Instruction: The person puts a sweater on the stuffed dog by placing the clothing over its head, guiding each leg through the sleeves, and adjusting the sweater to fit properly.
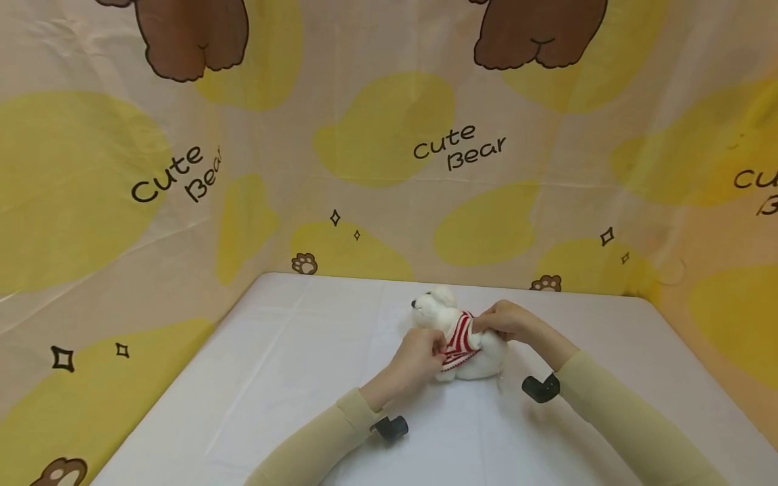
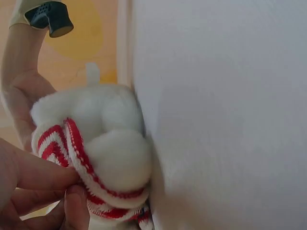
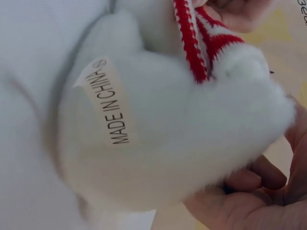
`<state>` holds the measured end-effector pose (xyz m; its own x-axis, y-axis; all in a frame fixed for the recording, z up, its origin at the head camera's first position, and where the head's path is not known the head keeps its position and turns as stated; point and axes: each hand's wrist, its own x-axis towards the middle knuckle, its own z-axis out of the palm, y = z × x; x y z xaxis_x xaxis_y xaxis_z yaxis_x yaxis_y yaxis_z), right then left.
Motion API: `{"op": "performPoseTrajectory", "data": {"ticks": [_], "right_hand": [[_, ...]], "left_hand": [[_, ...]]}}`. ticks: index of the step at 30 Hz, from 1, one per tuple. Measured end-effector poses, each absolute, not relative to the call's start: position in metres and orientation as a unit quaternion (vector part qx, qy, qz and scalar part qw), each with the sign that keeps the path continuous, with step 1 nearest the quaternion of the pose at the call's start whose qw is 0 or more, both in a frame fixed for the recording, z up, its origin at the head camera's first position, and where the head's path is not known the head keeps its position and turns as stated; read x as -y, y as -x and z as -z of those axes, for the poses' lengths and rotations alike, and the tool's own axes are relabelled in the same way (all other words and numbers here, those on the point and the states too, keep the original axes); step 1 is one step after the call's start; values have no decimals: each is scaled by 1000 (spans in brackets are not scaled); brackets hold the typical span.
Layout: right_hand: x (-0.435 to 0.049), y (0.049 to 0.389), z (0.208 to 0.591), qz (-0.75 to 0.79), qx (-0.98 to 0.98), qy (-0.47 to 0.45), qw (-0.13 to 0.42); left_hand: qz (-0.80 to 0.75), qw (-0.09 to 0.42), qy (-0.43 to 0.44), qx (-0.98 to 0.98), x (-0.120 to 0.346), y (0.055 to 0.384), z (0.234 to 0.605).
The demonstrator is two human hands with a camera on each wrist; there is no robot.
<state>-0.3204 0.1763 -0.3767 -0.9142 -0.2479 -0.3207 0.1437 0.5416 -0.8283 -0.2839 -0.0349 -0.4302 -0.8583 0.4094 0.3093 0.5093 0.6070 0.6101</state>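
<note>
A white stuffed animal with a dark nose faces left on the table, dressed in a red-and-white striped knit sweater. My left hand pinches the sweater's hem between thumb and fingers, as the left wrist view shows at the knit edge. On the toy's other side, my right hand holds its upper body with curled fingers, partly hidden behind the fur in the right wrist view. A white tag printed "MADE IN CHINA" sticks out from the toy's rear.
The white-covered table stretches around the toy, its back edge against a yellow-patterned cloth backdrop. Cloth also hangs along both sides. Black wrist devices jut from below both sleeves, close over the tabletop.
</note>
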Motion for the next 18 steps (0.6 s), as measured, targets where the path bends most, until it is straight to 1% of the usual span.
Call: {"op": "performPoseTrajectory", "data": {"ticks": [4, 13, 18], "right_hand": [[-179, 322, 379, 485, -847, 32, 214], [-183, 325, 382, 502, -832, 29, 235], [-185, 326, 382, 512, -821, 21, 252]], "left_hand": [[360, 56, 237, 900, 39, 289, 431], [342, 78, 215, 911, 42, 297, 430], [336, 93, 189, 918, 44, 300, 428]]}}
